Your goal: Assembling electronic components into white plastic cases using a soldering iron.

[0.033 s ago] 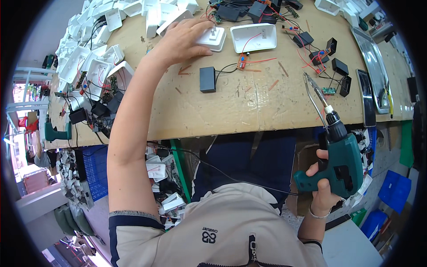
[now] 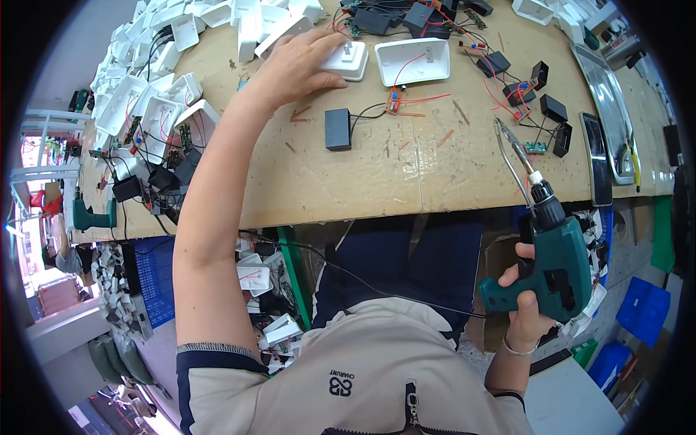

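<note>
Near the far side of the table my left hand [image 2: 293,71] grips a white plastic plug case [image 2: 351,64], its thumb along the near edge and its fingers over the top. To its right lies an open white case half [image 2: 439,71] with a red wire inside. That wire leads to a small orange circuit board [image 2: 394,101], joined by black wires to a black box [image 2: 338,130]. My right hand [image 2: 528,319] is wrapped round the handle of a green soldering gun [image 2: 562,264]. Its metal tip and thin feed tube point up over the table's right part, apart from the boards.
White cases [image 2: 138,58] are heaped at the far left, with wired black boxes [image 2: 129,188] below them. More wired black boxes [image 2: 494,64] lie right. A phone [image 2: 596,159] and a metal tray [image 2: 605,94] line the right edge. A black cable [image 2: 362,279] crosses my lap.
My left hand and the plug case have shifted up very slightly. The soldering gun stays where it was.
</note>
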The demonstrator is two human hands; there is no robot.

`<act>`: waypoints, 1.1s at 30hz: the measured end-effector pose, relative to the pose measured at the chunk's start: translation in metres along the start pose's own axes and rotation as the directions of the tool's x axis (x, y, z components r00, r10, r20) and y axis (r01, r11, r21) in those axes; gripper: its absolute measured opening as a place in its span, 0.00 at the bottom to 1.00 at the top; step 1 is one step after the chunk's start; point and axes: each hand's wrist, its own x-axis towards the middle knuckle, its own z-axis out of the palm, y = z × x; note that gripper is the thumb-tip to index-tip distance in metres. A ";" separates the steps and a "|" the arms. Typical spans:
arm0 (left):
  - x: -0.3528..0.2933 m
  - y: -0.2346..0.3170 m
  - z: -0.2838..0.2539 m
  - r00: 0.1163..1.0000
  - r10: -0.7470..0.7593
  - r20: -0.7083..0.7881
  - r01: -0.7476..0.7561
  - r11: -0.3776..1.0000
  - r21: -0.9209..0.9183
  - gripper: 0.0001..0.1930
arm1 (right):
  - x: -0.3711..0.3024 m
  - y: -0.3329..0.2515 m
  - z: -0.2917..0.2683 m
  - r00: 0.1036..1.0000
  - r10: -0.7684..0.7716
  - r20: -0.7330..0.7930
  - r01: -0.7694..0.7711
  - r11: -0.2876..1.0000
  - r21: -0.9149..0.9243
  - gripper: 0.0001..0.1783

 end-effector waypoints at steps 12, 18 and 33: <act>0.003 0.110 -0.051 0.965 -0.179 0.191 0.256 0.797 -0.547 0.22 | 0.002 0.009 -0.025 0.996 -0.074 -0.059 0.081 0.990 0.118 0.38; 0.036 0.132 -0.009 0.955 0.099 0.279 0.029 0.906 -0.421 0.22 | -0.005 0.007 -0.030 0.991 -0.083 -0.102 0.095 0.988 0.124 0.37; 0.061 0.129 -0.010 0.987 0.160 0.012 -0.150 0.942 -0.299 0.18 | -0.009 0.008 -0.042 0.986 -0.068 -0.153 0.087 0.988 0.124 0.37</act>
